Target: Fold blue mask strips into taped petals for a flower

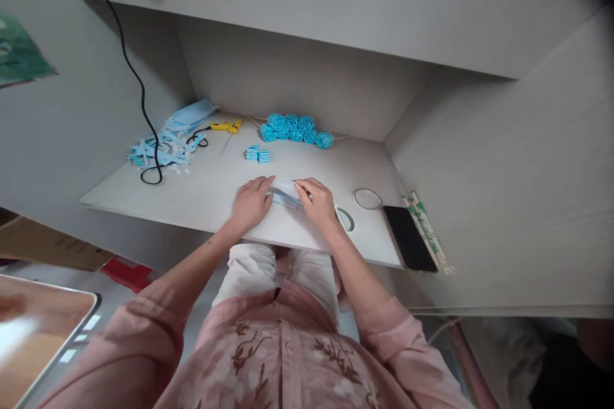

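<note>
A pale blue and white face mask [286,189], partly unfolded, lies between my hands near the table's front edge. My left hand [252,203] holds its left end against the tabletop, fingertips and thumb on the edge. At the other end, the thumb and fingers of my right hand [316,201] pinch the fabric. Something small shows between the right fingers, too small to make out. Scissors [345,219] with a pale handle lie beside my right wrist, their blades hidden. Beyond my hands sit small pleated blue pieces [258,154].
Several blue rolled flowers [292,128] on sticks lie at the back. A yellow glue gun [227,126] is left of them, near cut blue strips [163,150] and stacked masks [192,115]. A black cable [142,96] hangs at left. Right are a tape ring [367,199] and phone [410,238].
</note>
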`<state>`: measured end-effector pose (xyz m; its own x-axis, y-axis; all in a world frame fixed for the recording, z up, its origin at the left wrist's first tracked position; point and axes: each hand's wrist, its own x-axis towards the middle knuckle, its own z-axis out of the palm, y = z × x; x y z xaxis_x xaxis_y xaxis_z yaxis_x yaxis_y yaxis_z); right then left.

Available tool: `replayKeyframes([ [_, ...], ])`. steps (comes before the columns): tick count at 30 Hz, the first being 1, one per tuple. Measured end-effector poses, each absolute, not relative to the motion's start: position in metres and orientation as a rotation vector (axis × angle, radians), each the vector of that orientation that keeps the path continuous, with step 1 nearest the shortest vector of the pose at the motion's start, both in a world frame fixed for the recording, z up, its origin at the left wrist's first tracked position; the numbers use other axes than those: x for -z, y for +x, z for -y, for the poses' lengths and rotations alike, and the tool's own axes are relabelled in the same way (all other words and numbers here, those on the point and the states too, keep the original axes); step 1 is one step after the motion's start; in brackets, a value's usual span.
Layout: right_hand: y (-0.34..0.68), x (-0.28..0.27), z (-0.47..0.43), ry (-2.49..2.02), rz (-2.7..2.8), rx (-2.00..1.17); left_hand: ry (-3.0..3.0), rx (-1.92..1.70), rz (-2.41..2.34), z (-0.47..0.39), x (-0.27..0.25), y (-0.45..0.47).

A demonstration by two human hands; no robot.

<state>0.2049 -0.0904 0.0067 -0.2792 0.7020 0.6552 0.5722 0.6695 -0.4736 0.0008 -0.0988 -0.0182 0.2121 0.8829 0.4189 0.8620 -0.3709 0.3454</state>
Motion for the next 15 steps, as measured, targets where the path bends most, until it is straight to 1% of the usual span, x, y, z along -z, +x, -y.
replayKeyframes([
  [4,0.196,-0.006,0.082,-1.006,1.976,-0.312,2.068,-1.332,-1.581,0.091,0.021,-0.010],
  [6,0.193,-0.007,0.079,-1.021,1.995,-0.364,2.018,-1.418,-1.461,0.091,0.019,-0.011],
  [10,0.187,-0.011,0.081,-1.071,2.026,-0.415,1.919,-1.284,-1.286,0.089,0.018,-0.006],
  [15,0.189,-0.007,0.089,-1.109,2.040,-0.388,1.720,-1.167,-1.318,0.078,0.029,-0.005],
])
